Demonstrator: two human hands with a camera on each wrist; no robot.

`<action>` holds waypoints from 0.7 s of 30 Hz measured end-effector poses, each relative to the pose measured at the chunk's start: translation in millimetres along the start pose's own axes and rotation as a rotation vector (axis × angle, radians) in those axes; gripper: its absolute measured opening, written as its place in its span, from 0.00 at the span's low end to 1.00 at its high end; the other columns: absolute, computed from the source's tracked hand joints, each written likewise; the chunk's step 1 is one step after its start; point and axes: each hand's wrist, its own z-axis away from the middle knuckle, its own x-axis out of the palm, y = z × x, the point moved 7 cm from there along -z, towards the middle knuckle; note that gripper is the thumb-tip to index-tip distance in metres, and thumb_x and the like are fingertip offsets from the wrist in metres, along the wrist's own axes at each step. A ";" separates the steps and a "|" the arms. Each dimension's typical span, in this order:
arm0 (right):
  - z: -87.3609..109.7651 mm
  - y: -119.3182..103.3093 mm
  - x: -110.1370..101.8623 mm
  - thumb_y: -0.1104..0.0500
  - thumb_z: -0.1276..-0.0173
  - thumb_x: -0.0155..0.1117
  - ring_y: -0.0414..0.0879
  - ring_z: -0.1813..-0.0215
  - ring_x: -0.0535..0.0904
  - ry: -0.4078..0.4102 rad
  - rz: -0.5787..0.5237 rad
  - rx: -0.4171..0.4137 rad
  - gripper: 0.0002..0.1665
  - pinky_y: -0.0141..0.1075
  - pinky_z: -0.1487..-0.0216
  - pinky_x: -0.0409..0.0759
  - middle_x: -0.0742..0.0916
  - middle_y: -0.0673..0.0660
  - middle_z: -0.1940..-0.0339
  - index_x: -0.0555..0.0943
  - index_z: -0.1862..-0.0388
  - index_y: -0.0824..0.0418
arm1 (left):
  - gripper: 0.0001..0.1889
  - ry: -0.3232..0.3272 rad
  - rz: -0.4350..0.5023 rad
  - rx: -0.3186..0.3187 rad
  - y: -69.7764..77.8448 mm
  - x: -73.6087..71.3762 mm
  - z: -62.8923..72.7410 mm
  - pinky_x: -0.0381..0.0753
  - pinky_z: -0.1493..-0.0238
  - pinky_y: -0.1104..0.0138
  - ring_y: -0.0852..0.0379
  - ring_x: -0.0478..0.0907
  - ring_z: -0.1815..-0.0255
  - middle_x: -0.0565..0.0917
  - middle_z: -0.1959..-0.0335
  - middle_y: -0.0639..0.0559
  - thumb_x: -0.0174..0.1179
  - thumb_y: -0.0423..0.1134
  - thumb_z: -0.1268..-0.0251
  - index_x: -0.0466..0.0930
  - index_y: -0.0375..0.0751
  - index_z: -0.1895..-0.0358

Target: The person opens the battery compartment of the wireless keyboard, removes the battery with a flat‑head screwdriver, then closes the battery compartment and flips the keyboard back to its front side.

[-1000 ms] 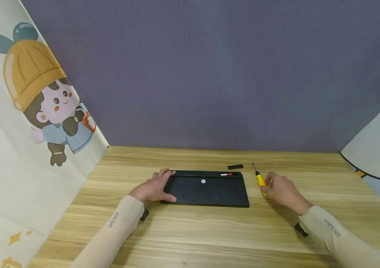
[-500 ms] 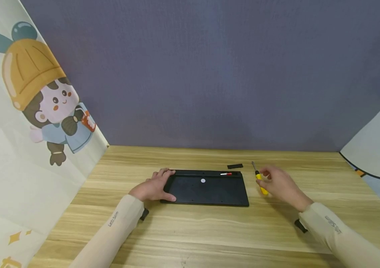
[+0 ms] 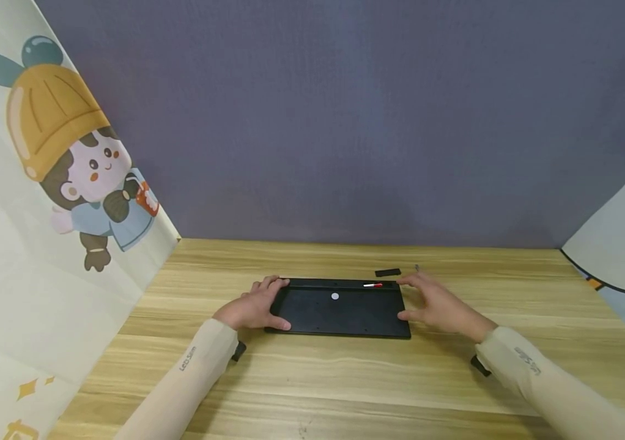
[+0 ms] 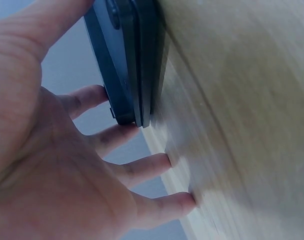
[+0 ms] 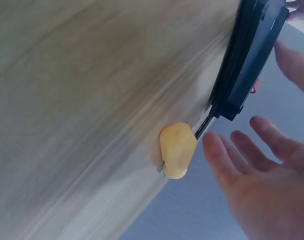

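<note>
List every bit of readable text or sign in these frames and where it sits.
"y": left wall sheet; tail of a cut-off word.
"Let's S...": left sleeve; last letters blurred.
Right sleeve: similar print, too blurred to read surely.
Black panel, white dot, yellow screwdriver handle: no readable text.

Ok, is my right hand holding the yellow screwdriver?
No, in the right wrist view the yellow screwdriver lies on the wooden table, while the right hand is beside it, not gripping it.
</note>
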 end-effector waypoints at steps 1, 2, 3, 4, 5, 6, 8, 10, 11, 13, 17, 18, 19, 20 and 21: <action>-0.5 -0.7 1.8 0.47 0.46 0.74 0.67 0.34 0.61 -0.016 0.002 -0.003 0.43 0.61 0.40 0.62 0.72 0.66 0.37 0.70 0.36 0.65 | 0.51 0.001 -0.002 0.002 0.3 0.3 -0.3 0.56 0.40 0.38 0.38 0.48 0.29 0.47 0.26 0.44 0.69 0.57 0.50 0.50 0.49 0.25; -0.8 -1.2 3.5 0.47 0.46 0.74 0.67 0.34 0.62 -0.034 0.002 -0.006 0.44 0.60 0.41 0.63 0.71 0.66 0.36 0.69 0.35 0.65 | 0.51 0.003 -0.004 0.003 0.6 0.5 -0.4 0.56 0.40 0.38 0.38 0.48 0.29 0.47 0.26 0.44 0.69 0.57 0.50 0.50 0.49 0.25; -1.1 -1.6 5.1 0.47 0.46 0.74 0.66 0.34 0.63 -0.053 0.003 -0.008 0.45 0.60 0.41 0.64 0.70 0.66 0.35 0.68 0.34 0.66 | 0.51 0.004 -0.007 0.004 0.8 0.7 -0.6 0.56 0.40 0.38 0.38 0.48 0.29 0.47 0.26 0.44 0.69 0.57 0.50 0.50 0.49 0.25; -1.3 -2.4 6.5 0.47 0.45 0.74 0.65 0.35 0.64 -0.072 0.005 -0.011 0.46 0.59 0.42 0.65 0.69 0.66 0.35 0.67 0.33 0.66 | 0.51 0.005 -0.007 0.006 1.1 1.1 -0.7 0.57 0.40 0.38 0.37 0.48 0.29 0.48 0.26 0.44 0.69 0.57 0.50 0.50 0.49 0.25; -1.5 -2.5 7.9 0.48 0.45 0.74 0.65 0.35 0.64 -0.089 0.005 -0.006 0.47 0.58 0.42 0.66 0.68 0.66 0.34 0.66 0.32 0.67 | 0.51 0.007 -0.009 0.007 1.5 1.3 -0.8 0.57 0.40 0.38 0.37 0.49 0.29 0.48 0.26 0.43 0.69 0.58 0.50 0.50 0.49 0.25; -1.7 -2.6 9.0 0.48 0.45 0.73 0.65 0.35 0.63 -0.104 0.007 -0.007 0.48 0.58 0.42 0.66 0.67 0.66 0.34 0.65 0.32 0.67 | 0.51 0.008 -0.008 0.008 1.8 1.8 -0.9 0.57 0.41 0.38 0.37 0.49 0.30 0.48 0.26 0.43 0.69 0.58 0.50 0.50 0.48 0.25; -2.0 -2.1 10.8 0.48 0.45 0.74 0.65 0.34 0.63 -0.131 0.004 0.002 0.49 0.58 0.42 0.66 0.66 0.66 0.33 0.63 0.30 0.67 | 0.51 0.009 -0.004 0.008 2.2 2.2 -0.9 0.57 0.40 0.38 0.37 0.49 0.30 0.48 0.26 0.43 0.69 0.58 0.50 0.50 0.48 0.25; -2.1 -1.3 11.9 0.48 0.46 0.74 0.65 0.34 0.62 -0.148 0.003 0.012 0.51 0.57 0.42 0.66 0.65 0.66 0.32 0.62 0.29 0.67 | 0.51 0.011 0.001 0.008 2.4 2.7 -1.1 0.57 0.40 0.39 0.37 0.49 0.30 0.48 0.26 0.43 0.69 0.58 0.50 0.50 0.48 0.25; -2.2 -0.6 12.5 0.48 0.46 0.74 0.64 0.33 0.62 -0.156 -0.001 0.018 0.51 0.57 0.41 0.66 0.64 0.66 0.31 0.61 0.29 0.67 | 0.51 0.011 0.000 0.007 2.3 2.6 -1.0 0.57 0.40 0.39 0.38 0.49 0.29 0.48 0.26 0.43 0.69 0.58 0.50 0.50 0.48 0.25; -2.1 0.2 13.8 0.47 0.46 0.74 0.64 0.32 0.60 -0.173 -0.003 0.023 0.53 0.57 0.41 0.66 0.62 0.66 0.30 0.60 0.28 0.66 | 0.51 0.014 0.003 0.006 1.9 2.9 -1.2 0.57 0.40 0.40 0.38 0.49 0.30 0.48 0.26 0.43 0.69 0.58 0.50 0.50 0.48 0.25; -1.9 1.2 16.5 0.46 0.47 0.74 0.63 0.32 0.60 -0.201 -0.009 0.033 0.56 0.56 0.41 0.66 0.60 0.65 0.28 0.57 0.27 0.65 | 0.51 0.020 -0.001 0.005 1.4 1.7 -1.0 0.57 0.40 0.39 0.37 0.49 0.30 0.49 0.27 0.42 0.69 0.58 0.51 0.51 0.48 0.26; -1.9 1.1 17.2 0.46 0.47 0.74 0.63 0.32 0.60 -0.208 -0.012 0.037 0.56 0.56 0.41 0.66 0.59 0.65 0.28 0.57 0.26 0.65 | 0.51 0.024 -0.007 0.006 1.6 1.2 -1.0 0.57 0.41 0.38 0.37 0.50 0.30 0.49 0.27 0.42 0.69 0.59 0.51 0.51 0.48 0.26; -2.0 0.9 17.7 0.46 0.48 0.74 0.63 0.32 0.59 -0.212 -0.013 0.042 0.57 0.55 0.41 0.66 0.58 0.65 0.27 0.56 0.26 0.65 | 0.51 0.030 -0.013 0.007 2.3 0.2 -0.8 0.55 0.41 0.38 0.37 0.49 0.30 0.49 0.27 0.42 0.70 0.59 0.52 0.52 0.48 0.26; -2.1 0.5 18.0 0.46 0.48 0.75 0.63 0.32 0.59 -0.214 -0.014 0.046 0.57 0.55 0.41 0.66 0.58 0.65 0.27 0.56 0.26 0.66 | 0.51 0.038 -0.026 0.009 3.6 -1.6 -0.7 0.54 0.40 0.37 0.37 0.49 0.30 0.49 0.27 0.41 0.70 0.59 0.52 0.52 0.48 0.26; -2.3 -0.1 18.2 0.47 0.48 0.75 0.63 0.32 0.59 -0.216 -0.014 0.050 0.57 0.55 0.41 0.66 0.58 0.65 0.27 0.56 0.26 0.66 | 0.51 0.046 -0.042 0.013 5.5 -3.3 -1.0 0.54 0.40 0.37 0.37 0.48 0.30 0.49 0.27 0.41 0.70 0.59 0.52 0.53 0.48 0.26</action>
